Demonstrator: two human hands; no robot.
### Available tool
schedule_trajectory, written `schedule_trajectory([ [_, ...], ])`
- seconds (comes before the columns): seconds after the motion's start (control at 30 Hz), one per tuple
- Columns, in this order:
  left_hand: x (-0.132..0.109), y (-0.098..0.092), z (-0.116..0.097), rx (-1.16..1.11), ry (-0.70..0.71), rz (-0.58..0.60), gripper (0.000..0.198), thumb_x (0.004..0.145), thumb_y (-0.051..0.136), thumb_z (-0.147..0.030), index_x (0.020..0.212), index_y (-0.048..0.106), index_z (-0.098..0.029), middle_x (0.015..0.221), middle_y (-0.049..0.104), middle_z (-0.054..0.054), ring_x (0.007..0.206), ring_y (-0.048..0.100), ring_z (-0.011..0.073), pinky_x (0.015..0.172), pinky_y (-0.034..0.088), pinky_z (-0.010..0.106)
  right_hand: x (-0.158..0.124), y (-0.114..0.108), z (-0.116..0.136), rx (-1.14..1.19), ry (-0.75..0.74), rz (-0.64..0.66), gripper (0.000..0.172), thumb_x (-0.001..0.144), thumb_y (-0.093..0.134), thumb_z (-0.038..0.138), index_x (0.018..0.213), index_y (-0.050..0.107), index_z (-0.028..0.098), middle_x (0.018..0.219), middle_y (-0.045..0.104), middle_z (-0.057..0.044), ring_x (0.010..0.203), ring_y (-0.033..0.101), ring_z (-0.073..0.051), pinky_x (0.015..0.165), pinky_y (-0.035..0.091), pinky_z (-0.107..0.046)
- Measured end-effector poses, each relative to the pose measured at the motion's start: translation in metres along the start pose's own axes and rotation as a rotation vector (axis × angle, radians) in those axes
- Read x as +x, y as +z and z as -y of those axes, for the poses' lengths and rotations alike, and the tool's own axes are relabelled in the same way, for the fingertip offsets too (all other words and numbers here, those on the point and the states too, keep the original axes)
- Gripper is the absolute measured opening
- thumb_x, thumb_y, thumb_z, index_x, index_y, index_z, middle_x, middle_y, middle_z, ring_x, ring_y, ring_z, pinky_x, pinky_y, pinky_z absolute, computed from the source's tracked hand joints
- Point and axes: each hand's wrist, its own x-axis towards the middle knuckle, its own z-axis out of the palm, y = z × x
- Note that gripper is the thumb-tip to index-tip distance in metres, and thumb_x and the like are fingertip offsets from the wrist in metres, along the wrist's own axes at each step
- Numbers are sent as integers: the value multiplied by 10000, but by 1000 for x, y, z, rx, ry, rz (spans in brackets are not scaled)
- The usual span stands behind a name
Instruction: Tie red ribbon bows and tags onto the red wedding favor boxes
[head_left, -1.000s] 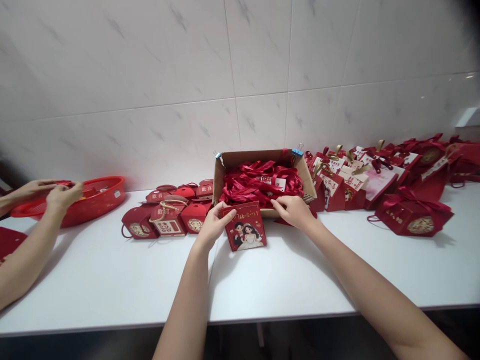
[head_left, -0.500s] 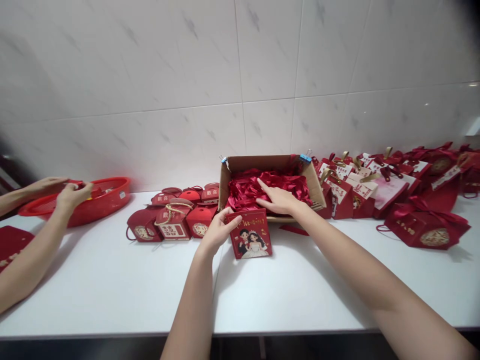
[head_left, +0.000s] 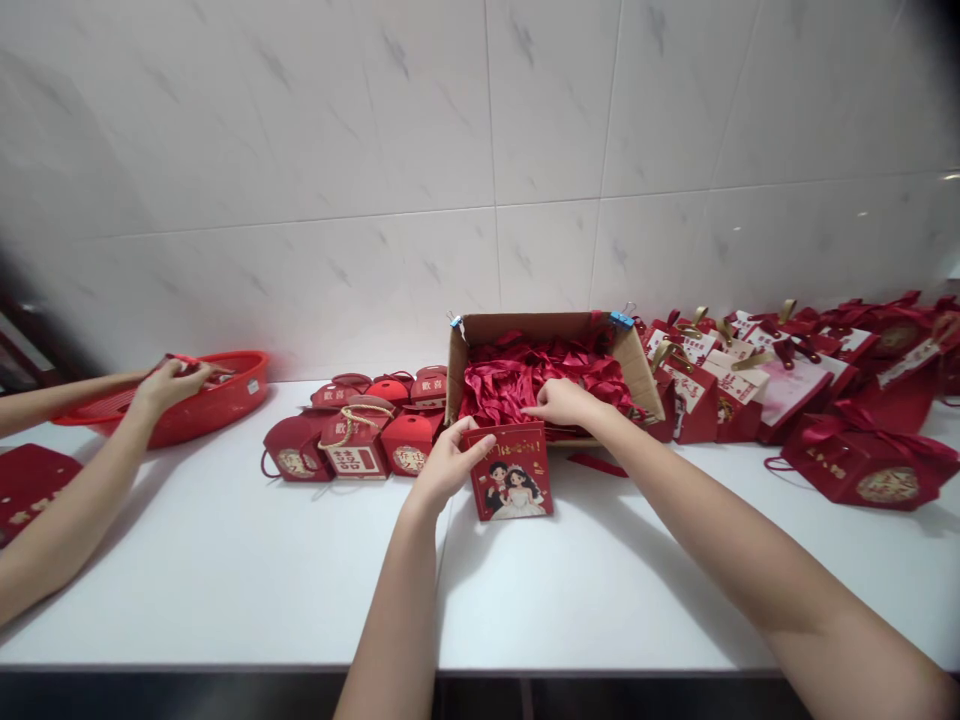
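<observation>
Presently grasping a red couple-printed packet [head_left: 516, 485] with the left hand [head_left: 450, 462], near seven o'clock from the carton [head_left: 641, 382].
Curling the right hand [head_left: 566, 404] over red ribbons [head_left: 495, 380] toward five o'clock inside; cannot tell whether pinching any.

Looks like a small packing corner, workshop-like; cannot tell whether set in a home or a shop. Has a long white table [head_left: 262, 580] set against grey-veined wall tiles [head_left: 300, 120], lined with rows of red gift boxes [head_left: 352, 460] and handled gift bags [head_left: 791, 390]. Also shows a cardboard carton [head_left: 637, 375] full of dark red ribbon [head_left: 502, 388], a red plastic basin [head_left: 229, 408], and a co-worker's hands [head_left: 161, 388] at work alongside.
</observation>
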Motion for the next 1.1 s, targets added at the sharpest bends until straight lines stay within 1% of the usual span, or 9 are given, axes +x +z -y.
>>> schedule_trajectory([
  [0.07,-1,0,0,3,-3,-10,409,632,718,-483,853,568,-173,750,655,22,759,633,197,676,502,294,1,2,6,-73,0,-63,404,716,691,350,1062,615,154,1033,655,-157,938,612,-301,779,450,-357],
  [0.2,-2,0,0,12,-6,-23,398,637,718,-474,853,572,-174,780,664,33,798,633,206,697,501,297,12,6,10,-156,-83,-132,986,645,749,180,1449,189,297,1525,177,-138,1376,170,-376,1052,193,-512],
  [0.33,-2,-2,2,16,18,30,372,694,681,-463,896,557,-176,876,666,41,839,634,201,723,500,298,27,6,0,-86,-41,68,905,813,577,435,1476,-8,243,1385,438,-198,1226,464,-328,950,363,-440],
  [0.43,-1,-3,3,0,31,69,324,729,658,-451,862,537,-181,839,654,19,794,633,178,712,498,285,34,5,-6,-57,37,-18,614,923,290,507,1454,223,206,1169,622,-175,1044,600,-276,855,428,-384],
  [0.57,-2,-2,3,-36,29,96,315,736,656,-444,862,536,-182,827,649,10,787,634,171,724,500,285,33,10,-6,-61,108,-64,545,925,292,500,1089,653,126,1093,638,-198,1064,575,-301,871,427,-392],
  [0.7,-2,-2,2,-32,17,93,338,731,656,-460,892,546,-184,854,662,17,806,643,181,736,506,298,29,17,-1,-65,120,-88,441,843,532,401,1187,576,130,1344,441,-219,1257,398,-345,925,408,-427],
  [0.8,-2,-2,2,-33,15,90,347,738,652,-456,930,549,-186,906,671,30,843,646,187,755,508,307,26,15,0,-47,93,-46,665,787,607,337,1381,356,173,1477,258,-198,1338,269,-366,995,322,-515],
  [0.97,-1,-1,2,-34,13,86,373,730,656,-463,944,547,-178,933,675,48,863,649,200,760,514,316,13,3,2,43,26,128,448,909,340,426,1247,534,204,1285,559,-131,1138,544,-283,916,412,-401],
  [1.1,-1,-2,3,-25,22,84,376,724,661,-465,939,554,-176,928,677,49,862,651,205,763,515,319,-2,2,4,86,52,108,558,931,185,518,1238,521,195,1238,598,-119,1081,583,-266,860,437,-353],
])
